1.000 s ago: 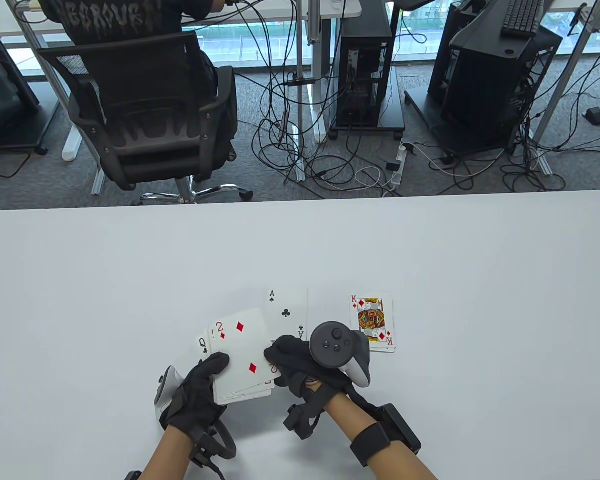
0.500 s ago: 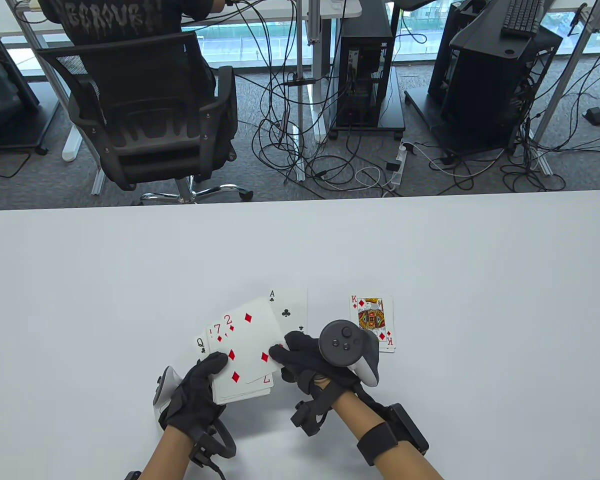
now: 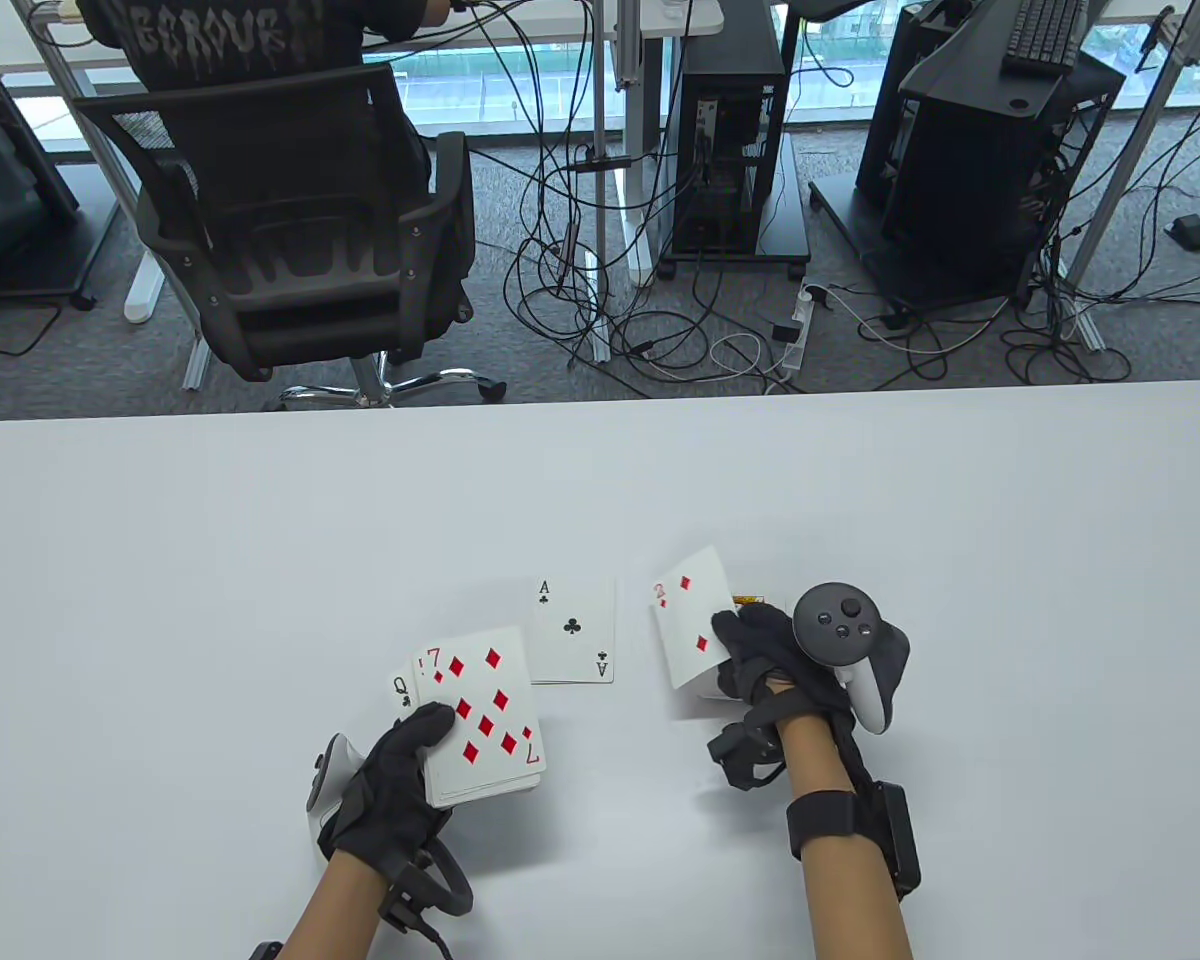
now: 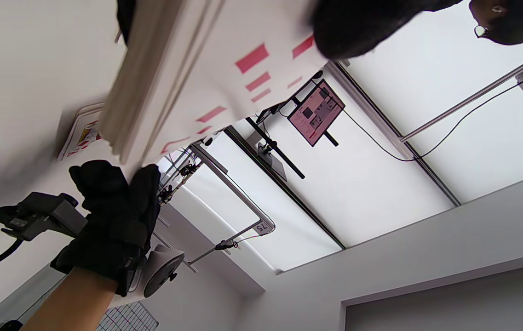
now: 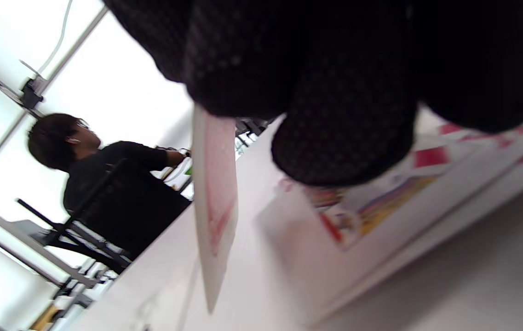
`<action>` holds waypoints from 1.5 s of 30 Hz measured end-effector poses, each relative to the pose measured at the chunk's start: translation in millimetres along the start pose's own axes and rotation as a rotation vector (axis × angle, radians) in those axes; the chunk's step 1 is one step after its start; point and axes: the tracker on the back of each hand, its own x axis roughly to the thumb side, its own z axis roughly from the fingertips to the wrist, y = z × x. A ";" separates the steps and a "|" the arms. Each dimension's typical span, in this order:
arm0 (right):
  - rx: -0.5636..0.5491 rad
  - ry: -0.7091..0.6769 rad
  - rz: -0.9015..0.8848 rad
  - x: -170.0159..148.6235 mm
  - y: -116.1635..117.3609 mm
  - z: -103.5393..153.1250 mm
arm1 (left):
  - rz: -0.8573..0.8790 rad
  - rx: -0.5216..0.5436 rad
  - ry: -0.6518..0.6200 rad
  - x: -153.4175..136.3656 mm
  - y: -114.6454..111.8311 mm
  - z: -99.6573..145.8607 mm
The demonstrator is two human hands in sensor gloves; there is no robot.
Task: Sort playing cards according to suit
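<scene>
Table view: white tabletop [image 3: 860,480]. Landmark = ace of clubs [image 3: 573,630], face up, flat, alone. Left hand [image 3: 395,780] just below-left of the ace, grip curled round a face-up deck [image 3: 480,730], thumb on its left edge; top card 7 of diamonds, a Q corner peeking out at the deck's left. Right hand [image 3: 770,660] right of the ace, grip pinching a 2 of diamonds [image 3: 693,615] at its lower right corner; card tilted, face up, apart from the ace. Under that card/hand a sliver of a face card [image 3: 750,599] shows on the tabletop, mostly hidden. Tracker on back of each hand. Beyond the tabletop: office chair [image 3: 290,230] w/ a person seated, PC towers, floor cables.

Left wrist view: tilted. Deck edge [image 4: 160,78] close to lens, red pips blurred; a left fingertip [image 4: 358,23] on the card face. Right hand [image 4: 114,220] lower left; face card [image 4: 79,135] partly seen on tabletop beyond deck.

Right wrist view: gloved fingers [image 5: 344,115] fill the top, blurred. 2 of diamonds [image 5: 215,202] seen near edge-on, hanging from the grip. Face card [image 5: 371,197] lies flat on tabletop behind it. Seated person [image 5: 105,170] in bkgd.
</scene>
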 end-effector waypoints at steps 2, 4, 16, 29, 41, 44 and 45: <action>-0.027 0.069 0.156 -7.6 -1.6 -1.2 | 0.000 0.003 0.000 -0.1 0.2 0.1; -0.016 0.108 0.258 -11.7 -0.4 -2.9 | 0.001 0.006 0.001 -0.2 0.3 0.2; 0.094 0.249 0.614 -6.5 22.5 -13.6 | 0.001 0.012 0.006 -0.4 0.4 0.5; 0.047 0.118 0.895 12.2 32.6 -4.7 | 0.001 0.007 0.009 0.2 -0.4 1.0; 0.177 -0.436 0.093 101.5 70.0 53.3 | -0.002 0.013 0.015 -1.0 0.2 1.2; 0.252 -0.500 -0.087 117.5 86.5 75.4 | -0.001 0.014 0.017 -1.3 0.1 1.3; 0.255 -0.518 -0.110 120.5 89.6 80.1 | -0.001 0.014 0.018 -1.2 0.0 1.3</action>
